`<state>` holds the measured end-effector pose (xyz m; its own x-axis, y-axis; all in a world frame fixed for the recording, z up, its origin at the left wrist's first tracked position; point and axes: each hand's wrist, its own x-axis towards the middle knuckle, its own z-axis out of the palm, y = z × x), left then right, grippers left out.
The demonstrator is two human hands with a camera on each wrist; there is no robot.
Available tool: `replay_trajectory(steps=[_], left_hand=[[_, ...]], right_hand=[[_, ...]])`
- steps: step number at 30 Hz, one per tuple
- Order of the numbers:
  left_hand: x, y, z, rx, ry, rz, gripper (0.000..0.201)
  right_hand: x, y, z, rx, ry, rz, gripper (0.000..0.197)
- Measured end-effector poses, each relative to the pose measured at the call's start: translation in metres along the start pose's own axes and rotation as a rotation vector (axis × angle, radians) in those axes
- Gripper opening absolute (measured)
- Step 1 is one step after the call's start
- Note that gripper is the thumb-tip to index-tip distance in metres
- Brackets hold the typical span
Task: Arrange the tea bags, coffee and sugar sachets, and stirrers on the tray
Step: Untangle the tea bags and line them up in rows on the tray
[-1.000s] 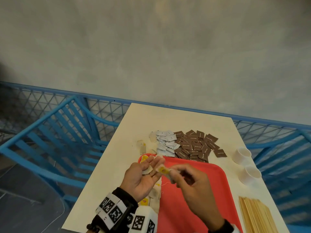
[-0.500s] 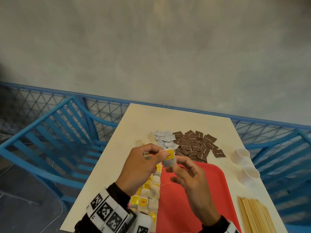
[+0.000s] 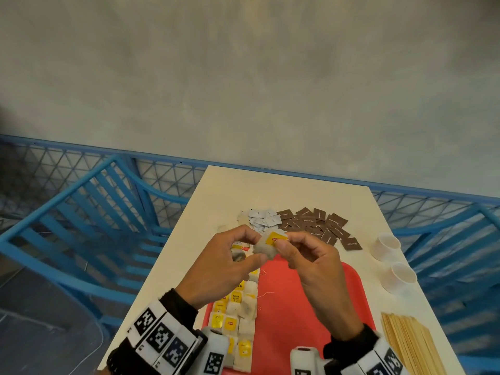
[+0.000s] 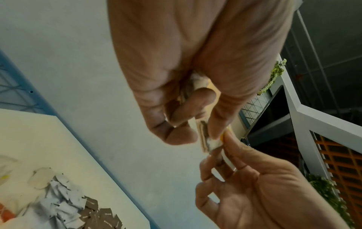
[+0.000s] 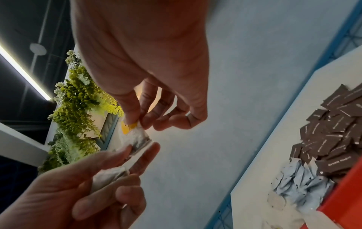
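Both hands are raised above the far end of the red tray (image 3: 295,315), sharing one tea bag (image 3: 266,246) between them. The right hand (image 3: 316,269) pinches the bag at its yellow tag (image 3: 275,238) with thumb and fingertips, while the left hand (image 3: 224,266) pinches the bag's other end and keeps at least one more tea bag tucked in its curled fingers (the right wrist view shows it best). On the left side of the tray, tea bags (image 3: 238,315) lie in a column running near to far. Past the tray's far edge, on the cream table (image 3: 270,188), sit a heap of pale sachets (image 3: 263,220) and, just right of it, a heap of brown sachets (image 3: 319,226). Two white cups (image 3: 392,258) stand right of the tray, and a stack of wooden stirrers (image 3: 411,345) lies at the near right.
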<state>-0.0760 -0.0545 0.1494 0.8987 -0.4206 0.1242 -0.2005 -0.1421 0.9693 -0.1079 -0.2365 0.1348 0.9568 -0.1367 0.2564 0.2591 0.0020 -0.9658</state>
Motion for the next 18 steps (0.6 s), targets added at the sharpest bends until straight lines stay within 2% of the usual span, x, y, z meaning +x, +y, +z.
replay_trajectory(steps=[4,9,13,18], left_hand=[[0.001,0.002,-0.002,-0.103,0.005,0.017,0.029],[0.003,0.004,0.001,-0.198,0.031,0.020,0.026],[0.006,0.003,0.008,-0.178,0.078,0.005,0.003],[0.007,0.000,0.012,-0.219,0.110,-0.024,0.005]], right_hand=[[-0.001,0.000,0.001,0.048,0.024,0.024,0.015],[-0.001,0.001,0.003,0.059,0.040,0.026,0.011],[-0.001,0.002,0.006,0.044,0.035,0.023,0.011],[0.000,0.005,0.008,0.042,0.042,0.020,0.010]])
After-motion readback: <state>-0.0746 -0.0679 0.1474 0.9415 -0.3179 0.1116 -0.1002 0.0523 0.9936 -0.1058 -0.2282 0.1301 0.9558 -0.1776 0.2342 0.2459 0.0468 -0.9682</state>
